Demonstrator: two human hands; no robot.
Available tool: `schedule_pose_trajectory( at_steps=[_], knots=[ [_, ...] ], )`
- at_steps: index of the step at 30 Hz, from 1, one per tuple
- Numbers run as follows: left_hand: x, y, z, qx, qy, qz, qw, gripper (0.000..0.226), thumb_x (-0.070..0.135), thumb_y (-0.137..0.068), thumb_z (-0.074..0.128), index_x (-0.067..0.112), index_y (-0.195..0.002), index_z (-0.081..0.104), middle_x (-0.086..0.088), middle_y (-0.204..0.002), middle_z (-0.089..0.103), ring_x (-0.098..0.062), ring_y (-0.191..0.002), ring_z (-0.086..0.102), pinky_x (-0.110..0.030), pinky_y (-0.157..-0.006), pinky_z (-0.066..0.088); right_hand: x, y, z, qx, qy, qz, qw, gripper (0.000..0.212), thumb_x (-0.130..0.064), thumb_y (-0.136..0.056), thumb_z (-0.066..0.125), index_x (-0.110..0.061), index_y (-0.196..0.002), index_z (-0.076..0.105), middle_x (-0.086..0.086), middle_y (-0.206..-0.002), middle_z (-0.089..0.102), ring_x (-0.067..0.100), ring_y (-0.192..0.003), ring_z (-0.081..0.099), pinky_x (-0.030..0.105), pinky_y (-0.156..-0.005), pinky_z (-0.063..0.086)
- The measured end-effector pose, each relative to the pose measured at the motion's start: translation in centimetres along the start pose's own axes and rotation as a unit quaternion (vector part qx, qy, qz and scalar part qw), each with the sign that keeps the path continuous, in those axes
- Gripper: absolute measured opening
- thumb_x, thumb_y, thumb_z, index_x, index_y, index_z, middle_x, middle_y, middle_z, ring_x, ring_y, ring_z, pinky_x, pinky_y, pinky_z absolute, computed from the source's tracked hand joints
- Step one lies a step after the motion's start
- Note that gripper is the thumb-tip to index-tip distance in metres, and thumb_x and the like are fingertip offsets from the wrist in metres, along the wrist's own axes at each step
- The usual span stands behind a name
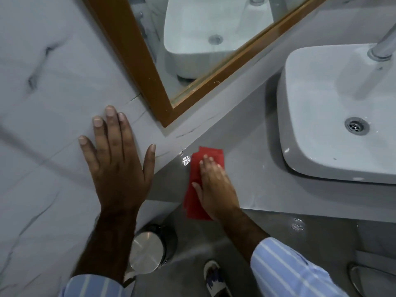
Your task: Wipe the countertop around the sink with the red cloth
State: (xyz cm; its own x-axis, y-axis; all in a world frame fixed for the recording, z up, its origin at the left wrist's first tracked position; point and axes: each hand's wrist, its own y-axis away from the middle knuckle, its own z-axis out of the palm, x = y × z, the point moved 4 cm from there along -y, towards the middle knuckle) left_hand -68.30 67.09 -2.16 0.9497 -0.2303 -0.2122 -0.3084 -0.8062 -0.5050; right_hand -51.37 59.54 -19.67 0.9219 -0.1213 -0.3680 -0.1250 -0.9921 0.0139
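My right hand [215, 185] lies flat on the red cloth [196, 185], pressing it onto the grey countertop [252, 174] near its left end, by the front edge. Part of the cloth hangs over that edge. The white basin sink [334, 116] stands on the counter to the right, well apart from the cloth. My left hand [116, 161] is spread flat against the marble wall [42, 93] to the left, fingers apart and holding nothing.
A wood-framed mirror [150, 67] hangs on the wall behind the counter. A chrome tap [383, 48] stands at the sink's far side. Below the counter sit a steel pedal bin [147, 251] and my foot in a sandal [215, 277] on the grey floor.
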Motion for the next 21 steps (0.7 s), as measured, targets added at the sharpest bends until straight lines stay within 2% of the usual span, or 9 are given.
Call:
schedule_pose_trajectory(
  at_steps=[2,4,8,10,12,15,21],
  knots=[
    [0.2,0.0,0.1,0.008,-0.004,0.004,1.000,0.082,0.057,-0.107,0.035,0.004,-0.165,0.010,-0.019,-0.173,0.011,-0.034,-0.160,0.005,-0.056,-0.128,0.002,-1.5,-1.2,0.5,0.014,0.006,0.102,0.995,0.074,-0.043,-0.102,0.049,0.002,-0.158,0.030,0.021,-0.167,0.030,0.035,-0.155,0.028,0.045,-0.127,0.016],
    [0.4,0.0,0.2,0.010,-0.006,0.003,1.000,0.082,0.057,-0.107,0.034,0.004,-0.165,0.011,-0.019,-0.172,0.012,-0.036,-0.159,0.008,-0.056,-0.128,0.002,-4.3,-2.6,1.5,0.006,0.009,0.149,0.989,0.076,-0.043,-0.104,0.043,0.006,-0.158,0.023,0.027,-0.167,0.023,0.041,-0.156,0.022,0.051,-0.128,0.014],
    [0.2,0.1,0.3,-0.013,0.007,-0.003,1.000,0.084,0.059,-0.107,0.031,0.005,-0.166,0.005,-0.019,-0.173,0.007,-0.038,-0.159,0.004,-0.059,-0.127,0.002,-7.9,-3.2,2.8,-0.063,0.025,0.034,0.997,0.073,-0.049,-0.109,0.015,0.001,-0.162,0.007,0.024,-0.171,0.008,0.039,-0.159,0.008,0.049,-0.130,0.004],
    [0.2,0.1,0.4,-0.021,0.016,-0.004,1.000,0.084,0.059,-0.107,0.032,0.006,-0.166,0.004,-0.019,-0.173,0.007,-0.039,-0.160,0.005,-0.060,-0.127,0.003,-6.6,-2.4,2.1,-0.077,0.040,-0.050,0.995,0.076,-0.054,-0.109,0.016,-0.001,-0.162,0.009,0.020,-0.172,0.008,0.035,-0.160,0.005,0.046,-0.130,0.003],
    [0.1,0.1,0.5,-0.027,0.021,-0.009,0.999,0.083,0.058,-0.107,0.032,0.006,-0.166,0.003,-0.019,-0.173,0.006,-0.039,-0.160,0.005,-0.062,-0.127,0.005,-3.9,-1.2,1.6,-0.083,0.063,-0.128,0.986,0.078,-0.056,-0.108,0.024,0.000,-0.161,0.016,0.018,-0.172,0.015,0.032,-0.160,0.009,0.046,-0.130,0.009],
    [0.1,0.3,0.4,-0.025,0.030,-0.014,0.999,0.082,0.055,-0.108,0.034,0.006,-0.166,0.005,-0.018,-0.173,0.006,-0.040,-0.160,0.006,-0.065,-0.127,0.010,2.4,0.8,-0.4,-0.075,0.061,-0.120,0.988,0.081,-0.061,-0.103,0.036,-0.004,-0.160,0.028,0.015,-0.171,0.022,0.028,-0.159,0.015,0.046,-0.129,0.016],
    [1.1,0.5,0.0,-0.026,0.048,-0.036,0.998,0.083,0.056,-0.107,0.037,0.004,-0.165,0.009,-0.021,-0.173,0.009,-0.042,-0.159,0.008,-0.066,-0.126,0.012,11.9,4.0,-4.9,-0.070,0.123,-0.088,0.986,0.086,-0.068,-0.103,0.029,-0.007,-0.163,0.018,0.011,-0.173,0.013,0.023,-0.161,0.005,0.045,-0.130,0.012]
  ],
)
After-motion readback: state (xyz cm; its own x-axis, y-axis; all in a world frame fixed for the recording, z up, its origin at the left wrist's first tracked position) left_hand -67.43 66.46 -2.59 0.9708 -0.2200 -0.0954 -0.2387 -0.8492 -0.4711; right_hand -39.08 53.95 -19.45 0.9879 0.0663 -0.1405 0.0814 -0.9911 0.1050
